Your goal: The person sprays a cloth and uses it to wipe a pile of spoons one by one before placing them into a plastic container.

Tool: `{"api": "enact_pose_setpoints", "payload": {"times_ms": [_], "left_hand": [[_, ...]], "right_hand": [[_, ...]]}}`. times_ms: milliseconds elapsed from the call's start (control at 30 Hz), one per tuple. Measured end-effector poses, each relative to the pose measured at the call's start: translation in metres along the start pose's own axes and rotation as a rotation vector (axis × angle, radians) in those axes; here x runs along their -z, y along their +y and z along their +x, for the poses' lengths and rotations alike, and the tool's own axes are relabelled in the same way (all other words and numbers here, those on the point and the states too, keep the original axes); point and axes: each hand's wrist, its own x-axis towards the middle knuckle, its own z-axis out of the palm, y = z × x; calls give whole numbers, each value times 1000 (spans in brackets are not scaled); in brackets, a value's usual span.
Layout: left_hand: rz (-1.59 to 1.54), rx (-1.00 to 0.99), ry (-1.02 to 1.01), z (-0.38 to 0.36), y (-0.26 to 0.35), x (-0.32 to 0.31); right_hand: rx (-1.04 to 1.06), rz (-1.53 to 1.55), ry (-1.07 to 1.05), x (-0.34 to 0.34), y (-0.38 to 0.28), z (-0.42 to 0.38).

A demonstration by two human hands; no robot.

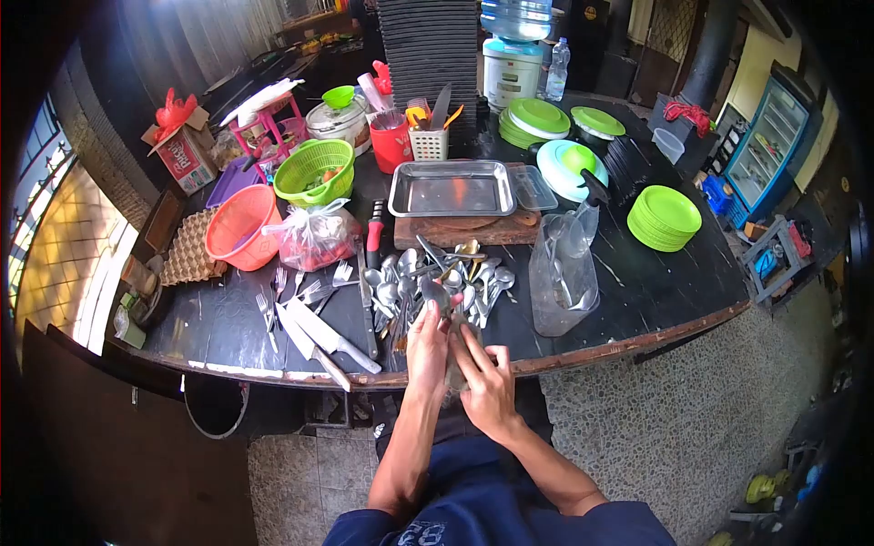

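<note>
My left hand (pixel 426 350) is closed round a spoon (pixel 433 293), its bowl pointing up and away from me. Close beside it, my right hand (pixel 484 382) presses a greyish cloth (pixel 457 364) against the lower part of the spoon, fingers mostly together. Both hands are at the table's front edge. Just beyond them lies a loose pile of spoons (pixel 391 291). Forks (pixel 266 314) and two large knives (pixel 319 332) lie to the left. On the right, a clear plastic container (pixel 563 282) holds several spoons.
A steel tray (pixel 452 188) rests on a wooden board (pixel 466 229) behind the pile. Baskets, one orange (pixel 242 227) and one green (pixel 314 173), stand at the left beside a plastic bag (pixel 314 238). Green plates (pixel 664 218) are stacked at the right.
</note>
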Motion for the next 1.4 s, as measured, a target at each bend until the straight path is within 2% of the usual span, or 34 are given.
{"api": "enact_pose_setpoints", "payload": {"times_ms": [167,233,267,300,367,500,633,700,767,833,867,967,1100,1167,1233,1300,1333,1400], "left_hand": [[-102,21,-85,6,4,5],[-373,67,-146,13,12,13],[-404,70,-100,13,15,16],[-426,77,-181,13,22,18],[-424,70,-144,12,24,19],[-280,19,-113,5,23,11],[27,3,-29,-1,13,4],[1,25,-11,-4,6,-3],[26,32,-52,-4,-7,-1],[107,75,-10,-13,-5,-17],[160,55,-73,-14,-11,-14],[336,-43,-75,-14,-18,-10],[365,35,-95,-15,-11,-1],[516,-64,-50,-18,-13,0],[519,-49,-62,-13,-21,10],[532,-131,-57,-11,-26,8],[395,-17,-32,-15,-17,0],[399,-6,-38,-12,-17,4]], "right_hand": [[-1,55,-8,-1,6,-11],[-7,51,-6,-1,13,-18],[-35,115,-31,-5,22,-23],[-61,178,-56,-6,26,-25],[-227,372,-35,-4,31,-30],[-341,656,170,-13,55,-31],[-297,519,335,23,36,5],[80,105,380,44,26,26],[213,11,287,44,34,34],[179,-41,308,37,38,47],[155,-79,295,35,41,52],[139,-84,266,16,45,54],[53,-131,128,5,39,39],[51,-125,127,1,39,33],[47,-106,127,2,38,29],[42,-96,113,4,36,27],[28,-42,89,7,34,28],[3,91,74,8,35,27]]}}
